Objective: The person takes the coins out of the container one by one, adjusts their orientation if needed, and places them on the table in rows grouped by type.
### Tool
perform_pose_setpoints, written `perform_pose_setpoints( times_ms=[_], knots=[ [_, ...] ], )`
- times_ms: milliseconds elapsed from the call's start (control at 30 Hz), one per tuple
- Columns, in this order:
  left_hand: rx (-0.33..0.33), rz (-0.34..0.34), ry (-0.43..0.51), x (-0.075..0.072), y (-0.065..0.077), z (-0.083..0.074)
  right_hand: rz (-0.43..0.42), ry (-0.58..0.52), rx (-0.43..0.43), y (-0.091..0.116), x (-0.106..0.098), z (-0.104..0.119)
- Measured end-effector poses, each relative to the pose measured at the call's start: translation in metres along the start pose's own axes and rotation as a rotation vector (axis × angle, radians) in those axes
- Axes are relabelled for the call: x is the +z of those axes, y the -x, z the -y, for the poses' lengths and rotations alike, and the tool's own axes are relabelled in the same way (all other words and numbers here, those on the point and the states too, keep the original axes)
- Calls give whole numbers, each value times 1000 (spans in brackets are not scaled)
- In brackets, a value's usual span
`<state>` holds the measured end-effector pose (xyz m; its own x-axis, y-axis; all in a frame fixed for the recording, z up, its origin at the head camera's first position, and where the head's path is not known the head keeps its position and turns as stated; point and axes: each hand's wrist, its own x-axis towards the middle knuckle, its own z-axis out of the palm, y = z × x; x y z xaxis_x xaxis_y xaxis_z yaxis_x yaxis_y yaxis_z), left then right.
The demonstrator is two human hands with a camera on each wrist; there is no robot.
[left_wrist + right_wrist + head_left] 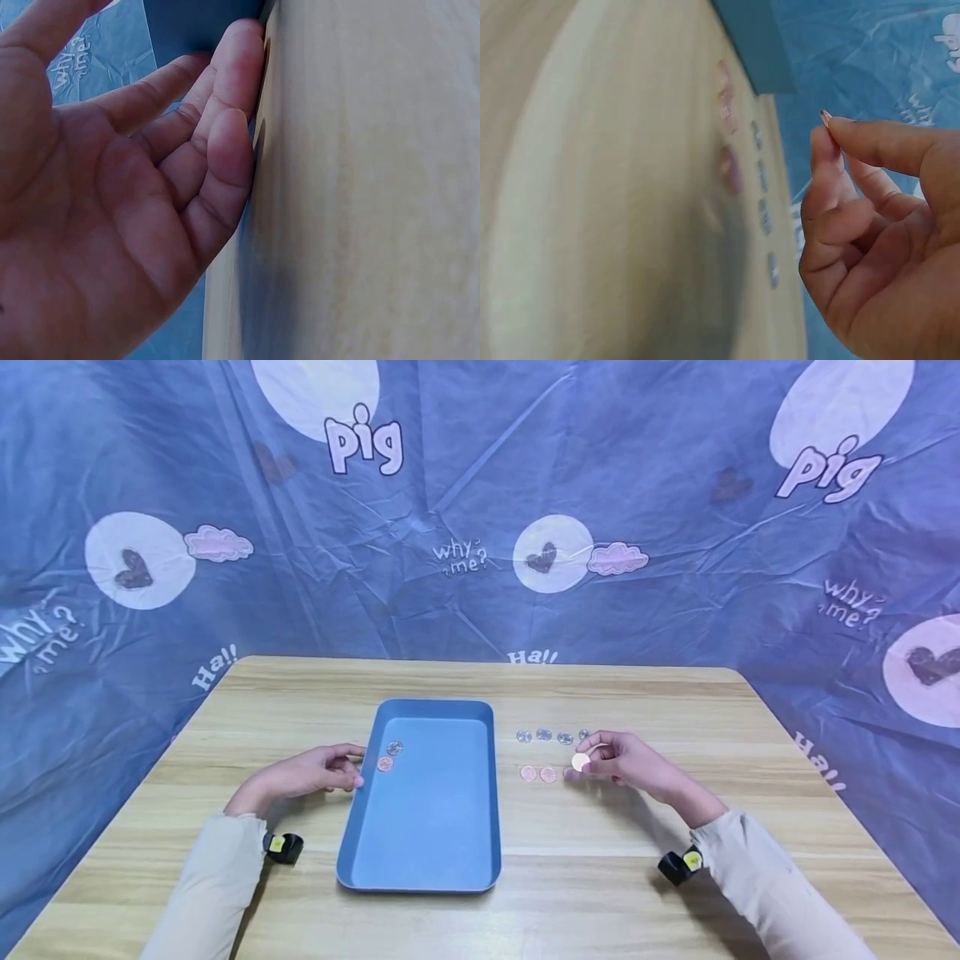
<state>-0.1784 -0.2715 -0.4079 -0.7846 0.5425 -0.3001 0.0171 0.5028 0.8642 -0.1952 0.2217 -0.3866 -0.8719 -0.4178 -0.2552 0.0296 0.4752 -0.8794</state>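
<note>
Between thumb and index finger my right hand (626,764) pinches a coin (581,762), raised above the table; it appears edge-on at the fingertips (840,131) in the right wrist view. Below it lie three copper-coloured coins (548,774) in a row. Farther back runs a row of several silver coins (543,735). My left hand (311,772) is at the left side of a blue tray (420,878), fingers loosely bent and fingertips right at its wall. Inside the tray, a silver coin (394,747) and a copper-coloured coin (385,763) lie near the left wall.
The wooden table (585,893) carries the tray left of centre, with the coin rows to its right. A blue printed cloth (465,610) hangs behind the table and along both sides. Each wrist wears a small black camera (283,847).
</note>
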Motion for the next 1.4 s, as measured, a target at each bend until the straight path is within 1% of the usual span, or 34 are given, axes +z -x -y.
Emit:
perform_pose_setpoints(
  times_ms=[200, 400, 467, 633, 867, 1100, 1300, 1400],
  knots=[
    [-4, 4, 12, 0, 1, 0, -46, 56, 40, -1, -3, -15],
    [-10, -1, 11, 0, 1, 0, -78, 68, 73, -4, -4, -25],
    [-8, -1, 6, 0, 0, 1, -81, 66, 71, -4, -3, -27],
    [-3, -1, -4, 0, 0, 1, -85, 84, 41, -5, -3, -31],
    [-5, -3, -13, 0, 1, 0, -103, 119, 24, -7, -3, -34],
    [-3, 5, 3, 0, 1, -1, -113, 160, -34, -4, -1, -32],
    [2, 3, -15, -1, 1, 0, -135, 243, -92, -5, -1, -34],
    [-3, -3, -23, -1, 1, 0, -140, 268, -87, -6, -3, -36]
  ],
)
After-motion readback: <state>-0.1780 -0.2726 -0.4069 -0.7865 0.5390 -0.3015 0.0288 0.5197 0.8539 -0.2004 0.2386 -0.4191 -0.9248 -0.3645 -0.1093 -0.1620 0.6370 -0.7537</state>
